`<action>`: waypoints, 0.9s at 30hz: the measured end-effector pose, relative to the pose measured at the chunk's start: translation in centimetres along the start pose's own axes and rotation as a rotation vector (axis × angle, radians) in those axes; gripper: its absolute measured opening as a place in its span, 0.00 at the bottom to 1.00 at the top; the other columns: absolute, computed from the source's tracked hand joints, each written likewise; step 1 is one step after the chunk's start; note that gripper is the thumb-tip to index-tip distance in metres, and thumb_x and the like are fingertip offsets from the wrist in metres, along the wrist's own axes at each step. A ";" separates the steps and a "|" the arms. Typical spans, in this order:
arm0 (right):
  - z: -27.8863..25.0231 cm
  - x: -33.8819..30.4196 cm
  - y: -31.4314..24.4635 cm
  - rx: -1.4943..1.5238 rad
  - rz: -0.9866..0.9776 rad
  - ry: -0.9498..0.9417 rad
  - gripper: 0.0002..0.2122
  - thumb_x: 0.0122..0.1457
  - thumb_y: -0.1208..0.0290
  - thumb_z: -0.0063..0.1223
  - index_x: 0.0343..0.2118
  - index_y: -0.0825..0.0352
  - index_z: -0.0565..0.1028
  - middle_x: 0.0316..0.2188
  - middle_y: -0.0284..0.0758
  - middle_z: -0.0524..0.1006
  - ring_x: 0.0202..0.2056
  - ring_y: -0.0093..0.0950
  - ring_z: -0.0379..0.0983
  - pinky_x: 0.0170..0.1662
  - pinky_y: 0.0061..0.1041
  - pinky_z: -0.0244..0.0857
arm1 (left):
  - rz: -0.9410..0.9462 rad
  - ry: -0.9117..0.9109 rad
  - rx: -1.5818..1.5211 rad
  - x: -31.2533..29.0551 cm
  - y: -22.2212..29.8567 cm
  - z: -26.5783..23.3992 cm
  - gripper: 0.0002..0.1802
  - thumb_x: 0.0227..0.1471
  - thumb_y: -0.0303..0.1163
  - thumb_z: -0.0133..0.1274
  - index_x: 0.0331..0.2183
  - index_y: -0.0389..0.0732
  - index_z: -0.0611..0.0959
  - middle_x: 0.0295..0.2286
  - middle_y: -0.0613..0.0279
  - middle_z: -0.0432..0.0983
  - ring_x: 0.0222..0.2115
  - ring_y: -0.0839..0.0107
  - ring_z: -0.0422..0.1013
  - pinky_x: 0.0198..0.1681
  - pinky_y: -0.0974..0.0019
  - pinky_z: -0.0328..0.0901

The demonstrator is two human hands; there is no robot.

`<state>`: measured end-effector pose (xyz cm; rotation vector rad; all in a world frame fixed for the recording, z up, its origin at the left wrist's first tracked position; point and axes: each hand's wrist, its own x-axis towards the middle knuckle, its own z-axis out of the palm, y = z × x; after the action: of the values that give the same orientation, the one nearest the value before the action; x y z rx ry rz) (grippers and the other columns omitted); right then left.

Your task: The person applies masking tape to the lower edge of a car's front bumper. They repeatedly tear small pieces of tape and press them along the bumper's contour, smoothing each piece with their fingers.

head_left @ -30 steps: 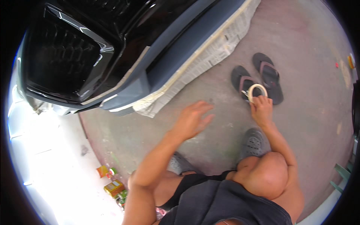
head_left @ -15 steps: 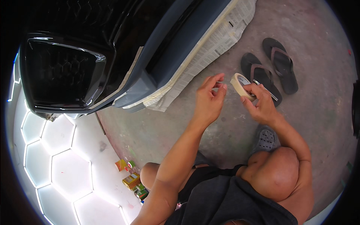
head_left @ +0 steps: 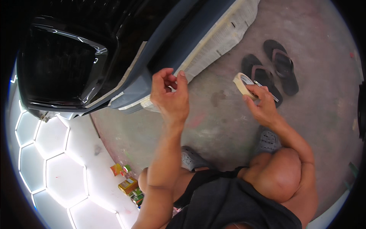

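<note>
one left hand (head_left: 170, 95) raised half-open, fingers loosely curled, right hand (head_left: 263, 106) gripping a cream tape roll (head_left: 240, 85)

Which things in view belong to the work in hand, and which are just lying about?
In the work:
roll of tape, in the right hand
slim pale object, same hand, kind unclear
grey vehicle trim, edged with newspaper

Apparently just lying about:
flip-flops on the floor
yellow box and small containers by the wall

Head cam — L one of 2, fisheye — looks down over wearer's shirt (head_left: 232, 202) toward floor (head_left: 221, 126).
</note>
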<state>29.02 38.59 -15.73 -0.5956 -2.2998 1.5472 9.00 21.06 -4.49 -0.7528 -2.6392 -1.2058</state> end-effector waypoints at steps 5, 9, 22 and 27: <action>1.4 0.4 -0.1 -0.058 -0.163 0.040 0.15 0.63 0.68 0.66 0.49 0.71 0.82 0.38 0.45 0.86 0.39 0.43 0.80 0.53 0.41 0.67 | 0.226 -0.395 -0.017 -0.9 -0.7 0.4 0.14 0.59 0.26 0.68 0.47 0.35 0.89 0.35 0.54 0.83 0.28 0.64 0.80 0.31 0.61 0.73; 1.8 0.0 4.4 -0.593 -0.149 0.095 0.11 0.62 0.70 0.66 0.45 0.67 0.81 0.35 0.42 0.85 0.38 0.43 0.82 0.51 0.44 0.67 | 0.210 -0.281 -0.067 -1.2 -0.2 0.2 0.17 0.55 0.21 0.71 0.47 0.31 0.89 0.35 0.55 0.83 0.32 0.67 0.79 0.36 0.64 0.71; 2.0 -2.2 12.6 -0.759 -0.008 0.030 0.06 0.62 0.72 0.64 0.39 0.64 0.79 0.36 0.38 0.86 0.41 0.40 0.81 0.51 0.43 0.67 | 1.022 0.344 0.883 10.9 -0.8 -7.2 0.27 0.42 0.34 0.75 0.47 0.61 0.88 0.78 0.37 0.43 0.76 0.19 0.23 0.67 0.23 0.43; 1.7 -2.1 12.4 -0.736 -0.001 0.023 0.06 0.62 0.72 0.64 0.39 0.64 0.80 0.36 0.38 0.86 0.42 0.40 0.81 0.51 0.43 0.67 | 1.050 0.306 0.944 12.7 -0.5 -7.0 0.26 0.40 0.36 0.76 0.44 0.63 0.87 0.79 0.40 0.40 0.76 0.18 0.22 0.64 0.18 0.43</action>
<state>32.18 40.30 -27.88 -0.7625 -2.8173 0.6371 -2.77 20.52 4.00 -1.2761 -1.7139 0.1896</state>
